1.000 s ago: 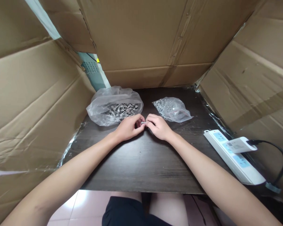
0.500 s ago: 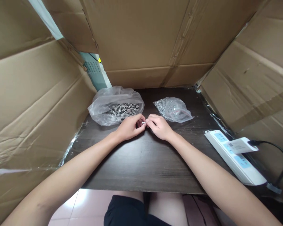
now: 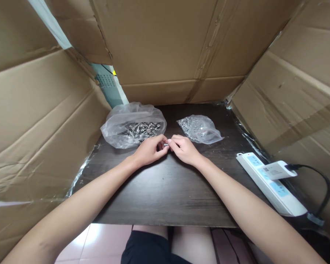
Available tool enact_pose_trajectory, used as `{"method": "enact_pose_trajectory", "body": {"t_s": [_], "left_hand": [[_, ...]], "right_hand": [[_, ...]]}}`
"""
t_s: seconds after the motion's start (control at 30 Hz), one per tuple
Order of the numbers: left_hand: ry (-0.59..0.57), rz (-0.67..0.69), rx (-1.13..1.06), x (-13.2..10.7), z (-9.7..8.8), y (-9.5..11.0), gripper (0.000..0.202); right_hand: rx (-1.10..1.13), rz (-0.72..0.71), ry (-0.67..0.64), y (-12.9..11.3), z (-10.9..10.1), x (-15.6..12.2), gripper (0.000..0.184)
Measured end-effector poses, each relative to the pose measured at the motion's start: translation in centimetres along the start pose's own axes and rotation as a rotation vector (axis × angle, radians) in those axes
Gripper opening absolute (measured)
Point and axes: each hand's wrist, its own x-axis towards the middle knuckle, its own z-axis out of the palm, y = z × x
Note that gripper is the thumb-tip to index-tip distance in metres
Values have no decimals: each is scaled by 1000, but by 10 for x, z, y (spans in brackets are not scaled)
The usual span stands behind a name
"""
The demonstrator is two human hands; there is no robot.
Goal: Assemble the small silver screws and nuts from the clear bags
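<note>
My left hand (image 3: 150,150) is closed, its fingertips pinching a small shiny metal screw (image 3: 166,144). My right hand (image 3: 184,149) meets it from the other side, thumb and forefinger closed on the screw's right end. Fingers cover much of the screw, so whether another small part is on it cannot be made out. Just beyond my left hand lies an open clear plastic bag (image 3: 114,128) full of loose metal fasteners (image 3: 145,130). A smaller clear bag (image 3: 207,134) of silvery screws (image 3: 185,125) rests beyond my right hand.
The dark wooden table (image 3: 159,194) carries a white power strip (image 3: 272,187) on the right, with a white adapter (image 3: 279,170) and black cable (image 3: 328,183). Cardboard walls (image 3: 165,44) enclose the table at the back and both sides.
The view has shifted slightly. Both hands stay together on the screw; the right thumb and finger have changed position on it a little.
</note>
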Motion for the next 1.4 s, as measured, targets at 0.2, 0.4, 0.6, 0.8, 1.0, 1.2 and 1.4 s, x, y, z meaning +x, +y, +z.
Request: {"method": "enact_pose_trajectory", "body": {"t_s": [0.2,0.4,0.6,0.8,1.0,1.2,1.4], "left_hand": [[-3,8,9,0,0,-1,10],[-14,-6,6,-1,0,0,12],[-17,-7,1,-1,0,2,12],[-12,-3,-11,0,0,1,12],[-21,-11,-7,-1,0,-1,13],[-21,-9,2,0,0,-1,13],[-17,-7,1,-1,0,-1,14]], "right_hand": [[-6,-9,6,2,1,1,49],[24,26,-11,-1,-1,1,48],[29,20,-53,-1,-5,0,35],[17,21,-40,-2,-3,0,36],[9,24,-25,-3,-2,0,40],[-22,5,-7,-1,0,0,44],[-4,18,0,-1,0,1,45]]}}
